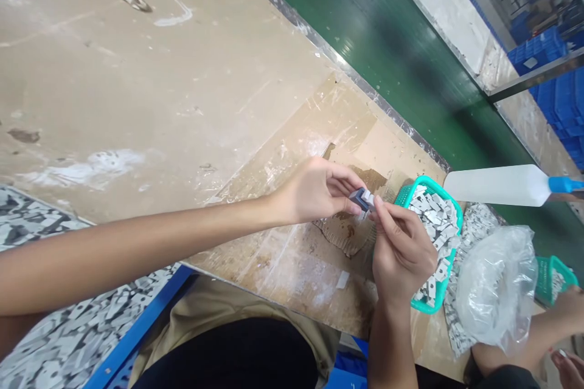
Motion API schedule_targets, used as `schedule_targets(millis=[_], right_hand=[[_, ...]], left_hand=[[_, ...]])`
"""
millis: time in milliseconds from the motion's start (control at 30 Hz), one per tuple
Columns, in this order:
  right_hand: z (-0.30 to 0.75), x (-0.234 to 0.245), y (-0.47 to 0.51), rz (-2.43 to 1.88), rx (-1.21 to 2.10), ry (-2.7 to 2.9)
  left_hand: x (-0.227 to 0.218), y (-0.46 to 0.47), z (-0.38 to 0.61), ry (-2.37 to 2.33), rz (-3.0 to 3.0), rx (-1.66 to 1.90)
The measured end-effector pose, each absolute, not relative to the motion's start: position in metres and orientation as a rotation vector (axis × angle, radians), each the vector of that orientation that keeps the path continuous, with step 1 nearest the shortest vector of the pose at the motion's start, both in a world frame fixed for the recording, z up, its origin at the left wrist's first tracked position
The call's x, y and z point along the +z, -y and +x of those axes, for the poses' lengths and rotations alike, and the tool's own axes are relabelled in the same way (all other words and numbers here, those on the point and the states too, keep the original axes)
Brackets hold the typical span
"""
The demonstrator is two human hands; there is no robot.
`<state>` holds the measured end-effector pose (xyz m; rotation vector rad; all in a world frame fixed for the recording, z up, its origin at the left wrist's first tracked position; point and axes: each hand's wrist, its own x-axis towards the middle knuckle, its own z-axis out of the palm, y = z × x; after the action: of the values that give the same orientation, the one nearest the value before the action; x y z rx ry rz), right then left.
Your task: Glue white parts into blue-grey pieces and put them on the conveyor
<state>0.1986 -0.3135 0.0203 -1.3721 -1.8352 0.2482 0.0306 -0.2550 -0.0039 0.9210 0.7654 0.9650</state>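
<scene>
My left hand (314,189) pinches a small dark blue block (360,199) between thumb and fingers above the worn brown tabletop (182,103). My right hand (401,249) meets it from the right, fingertips closed on a small pale piece (370,200) pressed against the blue block. Just right of both hands sits a teal basket (449,267) filled with several small grey-white flat pieces.
A white squeeze bottle (497,185) with a blue cap lies behind the basket. A crumpled clear plastic bag (497,285) and a second teal basket (554,279) lie at right, where another person's hands (566,328) work. A blue tray (68,328) of grey pieces is at lower left. A green belt (387,30) runs behind.
</scene>
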Motion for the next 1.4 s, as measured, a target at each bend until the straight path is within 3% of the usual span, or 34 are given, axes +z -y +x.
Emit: schedule_targets(millis=[833,1200,1400], right_hand=[[0.195,0.023,0.311,-1.414,0.453,1.878],[0.261,0.041,0.312,-1.623,0.127,1.122],[0.298,0.038,0.317,-1.951,0.254,1.625]], left_hand=[[-0.002,0.256,0.029,-0.770,1.037,0.933],[0.005,0.240,0.016,-0.718,0.293,0.814],[0.014,0.232,0.025,-0.908,0.477,0.761]])
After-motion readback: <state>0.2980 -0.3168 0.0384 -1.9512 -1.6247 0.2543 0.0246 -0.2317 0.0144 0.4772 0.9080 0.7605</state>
